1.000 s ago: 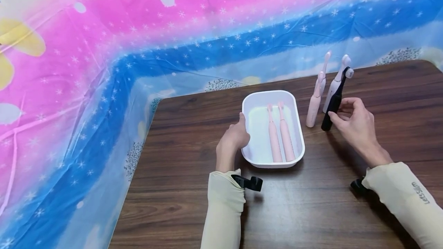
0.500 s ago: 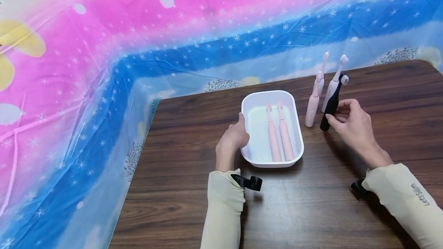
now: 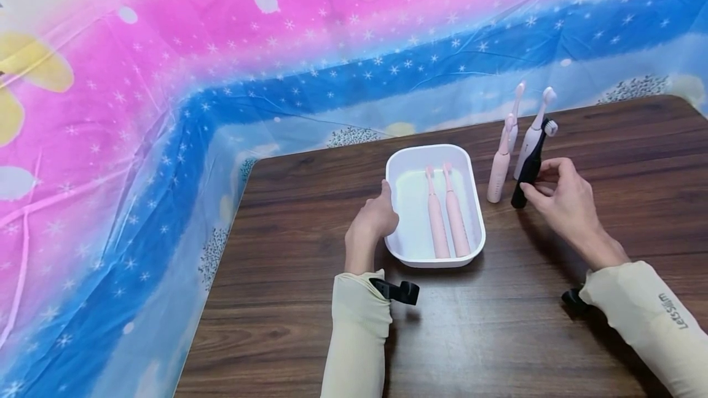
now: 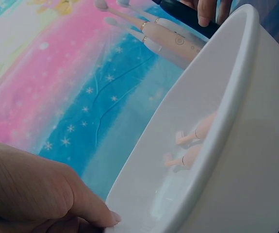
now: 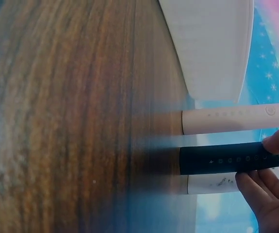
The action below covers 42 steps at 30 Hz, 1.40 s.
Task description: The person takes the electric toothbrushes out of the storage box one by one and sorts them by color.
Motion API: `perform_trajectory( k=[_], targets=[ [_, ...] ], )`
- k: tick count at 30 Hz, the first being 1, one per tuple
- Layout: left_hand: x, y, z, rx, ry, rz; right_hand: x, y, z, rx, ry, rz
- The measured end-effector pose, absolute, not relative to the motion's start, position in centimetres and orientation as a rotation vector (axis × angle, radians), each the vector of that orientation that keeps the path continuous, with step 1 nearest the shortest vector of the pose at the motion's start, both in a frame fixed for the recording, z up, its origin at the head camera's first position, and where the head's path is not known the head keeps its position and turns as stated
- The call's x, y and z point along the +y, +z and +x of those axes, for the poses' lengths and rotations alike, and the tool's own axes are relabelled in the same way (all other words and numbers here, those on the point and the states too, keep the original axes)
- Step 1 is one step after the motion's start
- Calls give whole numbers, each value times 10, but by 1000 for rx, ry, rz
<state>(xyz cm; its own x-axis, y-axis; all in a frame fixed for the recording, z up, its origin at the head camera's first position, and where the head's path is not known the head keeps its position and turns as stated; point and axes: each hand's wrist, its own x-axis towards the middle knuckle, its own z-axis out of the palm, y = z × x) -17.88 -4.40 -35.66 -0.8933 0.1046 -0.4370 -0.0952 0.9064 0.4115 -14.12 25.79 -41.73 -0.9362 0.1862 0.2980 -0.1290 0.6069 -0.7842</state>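
Observation:
My right hand (image 3: pixel 572 201) pinches the handle of a black electric toothbrush (image 3: pixel 529 171) between thumb and fingers; it stands upright on the table, its base at the wood in the right wrist view. Close beside it stand a pink electric toothbrush (image 3: pixel 499 177), a white one (image 3: pixel 531 143) just behind, and a pale one (image 3: pixel 515 118) farther back. My left hand (image 3: pixel 376 217) holds the left side of a white tray (image 3: pixel 412 220), thumb (image 4: pixel 100 213) at the rim, the other fingers mostly hidden. Inside the tray, two pink electric toothbrushes (image 3: pixel 439 226) lie side by side.
The dark wooden table (image 3: pixel 276 263) extends on both sides of the tray. A pink and blue patterned cloth (image 3: pixel 310 48) hangs along its far and left edges. Black camera mounts (image 3: pixel 395 292) sit at both wrists, below pale sleeves.
The black toothbrush's head has shifted slightly left and lower in the head view, its base staying near the same spot. The left hand and tray have hardly moved.

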Motion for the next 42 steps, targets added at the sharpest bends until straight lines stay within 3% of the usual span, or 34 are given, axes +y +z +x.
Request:
perform_trajectory(
  k=[17,28,42],
  targets=[
    [-44,-356,-179,2610,580,3,265,-406,-117,-2440,1161,-3],
    [-43,-356,-179,2614,573,7,240,-396,-90,-2202,1234,144],
    [-43,-356,-179,2607,581,-14,185,-389,-106,-2255,1224,401]
  ],
)
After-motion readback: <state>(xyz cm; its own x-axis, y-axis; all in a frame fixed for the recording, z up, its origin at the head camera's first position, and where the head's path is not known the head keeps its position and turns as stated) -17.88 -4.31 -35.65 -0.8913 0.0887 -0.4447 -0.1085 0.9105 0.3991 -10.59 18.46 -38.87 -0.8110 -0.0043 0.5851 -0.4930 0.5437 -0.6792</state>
